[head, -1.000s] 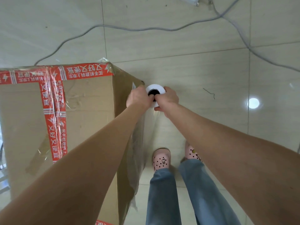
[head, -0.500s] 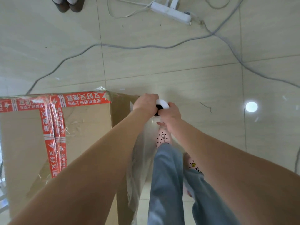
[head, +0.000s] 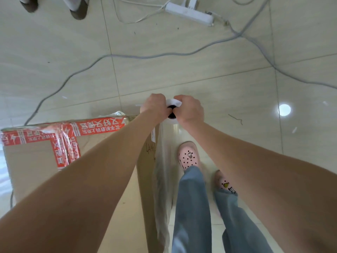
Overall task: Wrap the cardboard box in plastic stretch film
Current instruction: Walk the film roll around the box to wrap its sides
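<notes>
Most of the stretch film roll (head: 174, 103) is buried between two fists, with only its white end and dark core peeking out. The left forearm covers much of the cardboard box (head: 34, 161), whose near end runs off the frame. Left hand (head: 155, 106) and right hand (head: 189, 111) both curl tight round the roll's top, knuckles nearly touching, just past the box's far right corner. Clear film (head: 162, 179) hangs along the box's right side. Red tape (head: 102, 126) edges the box top. Glossy tiled floor (head: 228, 84), a grey cable (head: 145, 56) snaking across it, a white power strip (head: 189, 13) farther off, pink clogs (head: 187, 157) beside the box.
</notes>
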Motion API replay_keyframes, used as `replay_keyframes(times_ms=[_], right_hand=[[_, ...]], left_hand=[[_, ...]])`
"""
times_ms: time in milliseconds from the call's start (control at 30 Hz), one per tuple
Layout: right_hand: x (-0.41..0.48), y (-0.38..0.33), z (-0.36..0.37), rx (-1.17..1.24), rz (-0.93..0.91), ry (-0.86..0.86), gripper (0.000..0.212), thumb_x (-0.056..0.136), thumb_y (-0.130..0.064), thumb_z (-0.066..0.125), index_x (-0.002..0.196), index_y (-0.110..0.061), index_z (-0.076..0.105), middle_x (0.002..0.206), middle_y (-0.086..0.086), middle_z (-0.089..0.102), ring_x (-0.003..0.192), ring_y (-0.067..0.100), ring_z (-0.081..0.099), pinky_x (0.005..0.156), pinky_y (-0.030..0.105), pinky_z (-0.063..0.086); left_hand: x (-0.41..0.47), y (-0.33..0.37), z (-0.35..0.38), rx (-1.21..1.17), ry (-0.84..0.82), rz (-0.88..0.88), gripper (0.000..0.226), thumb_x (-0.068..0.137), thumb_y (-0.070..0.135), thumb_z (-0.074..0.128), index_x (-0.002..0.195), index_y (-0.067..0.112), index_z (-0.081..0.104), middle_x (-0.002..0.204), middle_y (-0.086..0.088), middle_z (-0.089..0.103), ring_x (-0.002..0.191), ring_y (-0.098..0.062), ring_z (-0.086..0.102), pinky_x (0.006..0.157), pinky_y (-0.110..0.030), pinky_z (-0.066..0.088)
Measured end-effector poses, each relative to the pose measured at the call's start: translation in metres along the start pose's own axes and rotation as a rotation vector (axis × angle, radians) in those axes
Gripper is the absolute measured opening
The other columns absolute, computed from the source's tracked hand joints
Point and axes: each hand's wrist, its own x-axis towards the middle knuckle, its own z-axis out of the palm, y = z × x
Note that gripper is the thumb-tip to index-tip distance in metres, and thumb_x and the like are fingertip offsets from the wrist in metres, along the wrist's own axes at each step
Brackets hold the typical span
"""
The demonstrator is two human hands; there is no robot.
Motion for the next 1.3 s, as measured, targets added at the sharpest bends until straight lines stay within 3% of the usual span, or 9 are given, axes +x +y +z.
replay_keyframes(times_ms=[67,133,200,300,500,667,833,1000,1300], right_hand=[[-0.001,-0.007,0.006,0.062,0.016,0.002,0.022,0.079,-0.011,0.051,0.089,-0.025,0.064,0.087,-0.001,0.064,0.085,0.025,0.06,0.059,0.026,0.039],[0.0,-0.01,0.013,0.157,0.117,-0.023,0.045,0.083,-0.018,0.057,0.127,-0.027,0.053,0.112,0.0,0.063,0.102,0.023,0.06,0.073,0.024,0.041],[-0.001,-0.013,0.021,0.335,0.282,-0.139,0.057,0.083,-0.02,0.059,0.137,-0.022,0.042,0.118,0.002,0.058,0.104,0.024,0.06,0.075,0.028,0.05],[0.0,-0.016,0.03,0.597,0.389,-0.206,0.038,0.079,-0.009,0.06,0.116,-0.02,0.056,0.115,0.005,0.062,0.093,0.023,0.064,0.062,0.033,0.06],[0.014,-0.028,0.017,0.386,0.21,-0.116,0.035,0.075,-0.004,0.048,0.07,-0.035,0.064,0.089,-0.003,0.068,0.073,0.021,0.068,0.066,0.035,0.06],[0.025,-0.048,0.021,0.204,0.141,-0.109,0.025,0.078,-0.013,0.048,0.092,-0.022,0.066,0.09,0.001,0.068,0.08,0.025,0.068,0.073,0.038,0.059],[0.028,-0.064,0.029,0.086,0.056,-0.115,0.02,0.081,-0.017,0.05,0.089,-0.025,0.066,0.083,0.0,0.065,0.069,0.023,0.062,0.056,0.027,0.046],[0.031,-0.072,0.034,-0.009,-0.045,-0.138,0.017,0.08,-0.013,0.051,0.087,-0.025,0.06,0.086,-0.002,0.061,0.08,0.023,0.058,0.063,0.027,0.041],[0.033,-0.079,0.054,0.607,0.354,-0.28,0.05,0.082,-0.01,0.065,0.129,-0.016,0.051,0.115,0.005,0.056,0.098,0.025,0.062,0.08,0.038,0.058]], left_hand=[[0.003,-0.007,-0.008,0.049,0.013,-0.011,0.017,0.088,0.024,0.056,0.084,0.01,0.05,0.082,-0.005,0.05,0.077,-0.024,0.052,0.062,-0.029,0.039],[0.006,-0.013,-0.014,0.097,0.008,-0.007,0.015,0.087,0.023,0.057,0.084,0.01,0.05,0.083,-0.006,0.051,0.079,-0.025,0.053,0.063,-0.029,0.04],[0.007,-0.017,-0.018,0.112,-0.017,0.008,0.013,0.085,0.021,0.057,0.083,0.01,0.051,0.082,-0.006,0.053,0.08,-0.025,0.056,0.063,-0.029,0.041],[0.009,-0.018,-0.017,0.058,-0.063,0.015,0.015,0.084,0.021,0.055,0.077,0.008,0.053,0.067,-0.003,0.057,0.061,-0.02,0.061,0.054,-0.023,0.042],[0.016,-0.027,-0.024,-0.134,-0.12,-0.037,0.019,0.083,0.023,0.053,0.07,0.01,0.055,0.054,-0.004,0.065,0.035,-0.014,0.056,0.048,-0.019,0.047],[0.023,-0.043,-0.042,-0.015,-0.079,0.018,0.026,0.079,0.031,0.058,0.064,0.01,0.051,0.056,-0.002,0.057,0.048,-0.017,0.055,0.053,-0.024,0.046],[0.03,-0.057,-0.042,0.0,-0.086,0.02,0.017,0.085,0.021,0.05,0.074,0.01,0.058,0.058,-0.002,0.06,0.041,-0.015,0.057,0.062,-0.028,0.055],[0.032,-0.069,-0.047,-0.01,-0.004,-0.053,0.017,0.085,0.021,0.053,0.072,0.011,0.057,0.059,-0.001,0.058,0.048,-0.015,0.057,0.059,-0.023,0.049],[0.04,-0.091,-0.041,-0.277,-0.023,-0.205,0.025,0.083,0.03,0.06,0.068,0.01,0.055,0.06,-0.005,0.065,0.057,-0.02,0.067,0.069,-0.03,0.059]])
